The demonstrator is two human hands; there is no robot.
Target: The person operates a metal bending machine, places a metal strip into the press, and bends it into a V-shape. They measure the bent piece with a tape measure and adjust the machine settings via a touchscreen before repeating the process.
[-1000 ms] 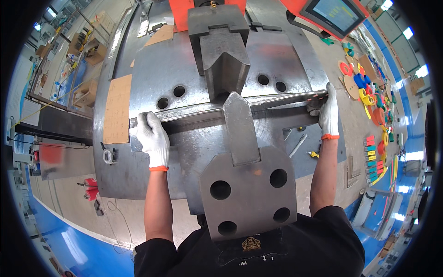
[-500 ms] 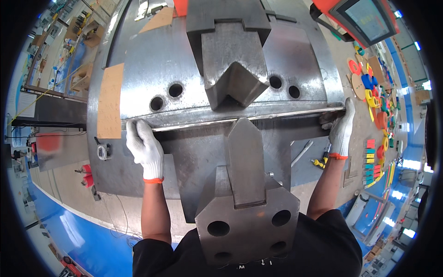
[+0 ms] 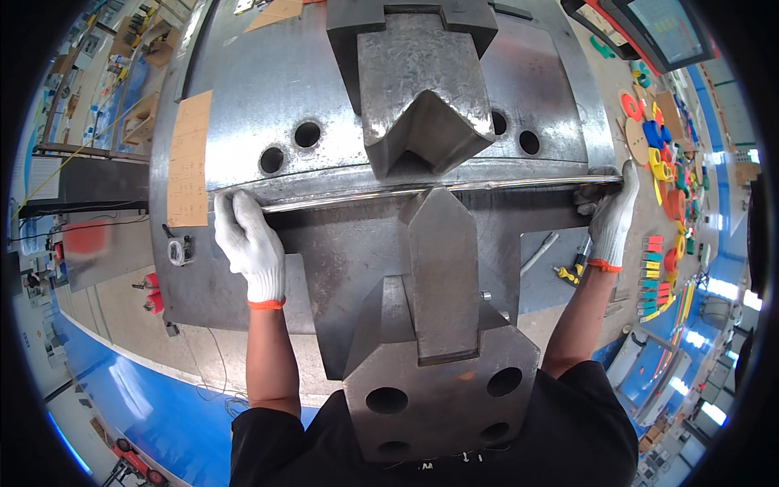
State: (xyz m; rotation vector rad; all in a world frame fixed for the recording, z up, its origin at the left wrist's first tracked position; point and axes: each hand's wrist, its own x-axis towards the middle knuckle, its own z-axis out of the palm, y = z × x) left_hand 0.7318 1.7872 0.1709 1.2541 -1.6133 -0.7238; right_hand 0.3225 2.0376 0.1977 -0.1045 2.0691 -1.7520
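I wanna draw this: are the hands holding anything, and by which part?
A metal strip: the left hand holds its left end, the right hand its right end.

Left hand (image 3: pixel 253 247) and right hand (image 3: pixel 614 217) in matching white knit gloves (image 3: pixel 264 277), ribbed toward the opening and finished with a narrow orange band (image 3: pixel 266 305); the right fingers (image 3: pixel 586 196) look greyer, soiling or shadow, cannot tell which. Forearms (image 3: pixel 273 357) bare between band and sleeve (image 3: pixel 268 430). Shirt (image 3: pixel 572 442) black, dull cloth, short-sleeved, arm openings loose, middle mostly hidden, with a few small white marks (image 3: pixel 466 457) low down, too partial to make out
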